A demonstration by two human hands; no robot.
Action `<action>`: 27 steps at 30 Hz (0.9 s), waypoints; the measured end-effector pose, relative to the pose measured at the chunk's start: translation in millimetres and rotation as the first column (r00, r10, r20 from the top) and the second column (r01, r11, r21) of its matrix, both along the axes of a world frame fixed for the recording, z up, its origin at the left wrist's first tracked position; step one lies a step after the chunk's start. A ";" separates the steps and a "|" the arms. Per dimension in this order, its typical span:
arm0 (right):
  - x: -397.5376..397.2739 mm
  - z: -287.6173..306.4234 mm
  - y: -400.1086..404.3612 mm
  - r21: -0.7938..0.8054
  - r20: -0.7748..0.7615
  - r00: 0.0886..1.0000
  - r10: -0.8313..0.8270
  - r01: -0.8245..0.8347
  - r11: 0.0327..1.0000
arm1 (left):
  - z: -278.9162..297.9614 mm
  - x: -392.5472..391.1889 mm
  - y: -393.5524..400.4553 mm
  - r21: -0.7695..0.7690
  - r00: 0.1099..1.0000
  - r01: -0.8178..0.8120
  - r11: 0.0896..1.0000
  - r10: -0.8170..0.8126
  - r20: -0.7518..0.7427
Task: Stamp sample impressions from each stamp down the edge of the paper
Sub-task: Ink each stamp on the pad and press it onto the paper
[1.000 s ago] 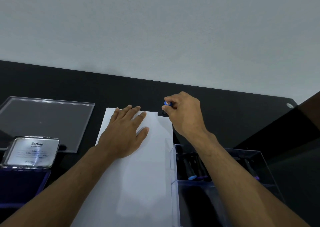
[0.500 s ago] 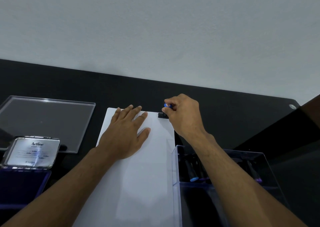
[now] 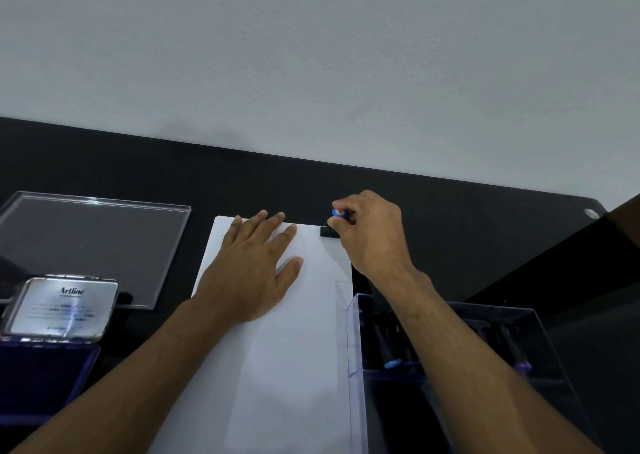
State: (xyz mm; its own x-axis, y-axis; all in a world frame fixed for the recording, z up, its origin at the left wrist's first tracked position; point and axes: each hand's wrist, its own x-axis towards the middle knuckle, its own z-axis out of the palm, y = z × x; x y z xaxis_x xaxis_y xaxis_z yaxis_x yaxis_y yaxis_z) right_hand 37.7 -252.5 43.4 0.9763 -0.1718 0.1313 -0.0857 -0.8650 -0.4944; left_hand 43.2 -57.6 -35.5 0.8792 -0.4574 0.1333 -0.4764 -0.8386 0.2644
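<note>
**Stamp pressed at far right corner of sheet**

While the left hand [image 3: 254,266] lay flat on the paper [image 3: 294,349] with fingers straight and slightly spread, the right hand [image 3: 372,235] held the stamp [image 3: 329,231] at the sheet's far right corner.

Item 1, stamp: black block base with a blue knob at the top, upright, base set on the paper just inside the far edge. Right grip: fingers curled round the handle, pinching it from above; most of the handle was hidden by the fingers.

Item 2, paper: white sheet lying lengthwise on the black desk [image 3: 450,218], running from the near edge of view to the far middle. No impressions could be made out on its surface.

Item 3, ink pad tin [image 3: 60,310]: near left, lid raised, marked "Artline", with a dark blue pad below it.

Item 4, clear acrylic lid [image 3: 93,245]: flat on the desk, far left, well apart from the paper.

Item 5, clear acrylic box [image 3: 356,367]: near right, touching or just beside the paper's right edge, holding several dark stamps with blue and purple ends; partly hidden by the right forearm.
</note>
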 end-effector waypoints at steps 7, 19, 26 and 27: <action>1.4 0.9 -1.2 0.015 -0.012 1.000 0.000 0.000 1.000 | 0.0 -0.2 0.6 0.002 1.000 0.003 1.000 -0.003 -0.002; 2.7 -1.5 -1.4 0.002 0.006 1.000 0.004 -0.004 1.000 | 0.4 -0.3 0.2 0.001 1.000 0.000 1.000 0.000 -0.011; 1.4 0.6 -0.7 -0.002 0.004 1.000 0.010 -0.010 1.000 | -0.5 0.1 0.8 -0.001 1.000 0.001 1.000 -0.001 -0.002; 0.8 1.3 -0.8 -0.004 0.007 1.000 0.012 -0.012 1.000 | -0.8 0.0 0.7 0.001 1.000 0.000 1.000 0.000 0.000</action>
State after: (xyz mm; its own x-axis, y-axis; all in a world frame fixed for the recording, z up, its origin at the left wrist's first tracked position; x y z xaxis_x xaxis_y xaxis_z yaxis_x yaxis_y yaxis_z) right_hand 38.5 -253.2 44.8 0.9775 -0.1592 0.1385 -0.0716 -0.8678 -0.4918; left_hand 43.2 -57.0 -36.3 0.8794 -0.4572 0.1326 -0.4760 -0.8390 0.2636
